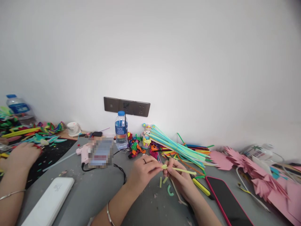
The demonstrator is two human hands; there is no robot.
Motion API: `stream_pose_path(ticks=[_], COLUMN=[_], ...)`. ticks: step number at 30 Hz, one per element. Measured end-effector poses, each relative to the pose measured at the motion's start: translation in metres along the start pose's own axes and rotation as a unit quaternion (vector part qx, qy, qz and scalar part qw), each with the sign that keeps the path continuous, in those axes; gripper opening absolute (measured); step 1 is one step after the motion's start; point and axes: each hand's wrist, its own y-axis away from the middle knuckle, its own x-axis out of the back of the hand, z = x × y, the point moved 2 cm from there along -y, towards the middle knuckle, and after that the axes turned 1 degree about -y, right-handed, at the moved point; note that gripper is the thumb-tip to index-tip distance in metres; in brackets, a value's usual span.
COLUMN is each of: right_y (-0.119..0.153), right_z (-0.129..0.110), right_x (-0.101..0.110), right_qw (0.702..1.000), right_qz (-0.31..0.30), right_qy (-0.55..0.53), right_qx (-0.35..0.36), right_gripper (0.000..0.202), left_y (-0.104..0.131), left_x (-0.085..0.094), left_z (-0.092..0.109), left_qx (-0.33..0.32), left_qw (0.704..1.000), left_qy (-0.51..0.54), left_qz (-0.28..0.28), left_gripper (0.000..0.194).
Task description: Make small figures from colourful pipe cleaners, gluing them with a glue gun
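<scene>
Two bare forearms reach in from the bottom edge and slant toward each other. The left forearm angles up to the right, its wrist nearly straight; the right forearm angles up to the left. The left hand shows its back, knuckles raised, fingers pointing right, with thumb and index finger drawn together in a pinch. The right hand has its fingers curled inward and its thumb pressing toward them. The fingertips of both hands sit close together; whether they touch is unclear.
</scene>
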Motion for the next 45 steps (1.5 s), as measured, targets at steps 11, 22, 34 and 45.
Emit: stream_pose_path(ticks=[11,22,34,45], right_y=[0.000,-0.004,-0.003,-0.001], right_z=[-0.009,-0.005,0.009,0.010], right_x=[-0.004,0.003,-0.018,-0.016], right_qw=[0.999,0.999,0.994,0.979], right_qz=[-0.004,0.017,0.037,0.068], right_qy=[-0.051,0.021,0.026,0.124], right_qx=[-0.010,0.016,0.098,0.150], right_gripper=[0.025,0.024,0.024,0.017], left_y=[-0.001,-0.010,-0.003,-0.001], left_x=[0.001,0.002,-0.016,-0.019], left_z=[0.006,0.003,0.003,-0.002], left_qx=[-0.036,0.133,0.431,0.437], left_qw=[0.996,0.987,0.769,0.741], left_qy=[-0.076,0.077,0.468,0.507], left_qz=[-0.040,-0.044,0.060,0.055], left_gripper=[0.022,0.018,0.038,0.031])
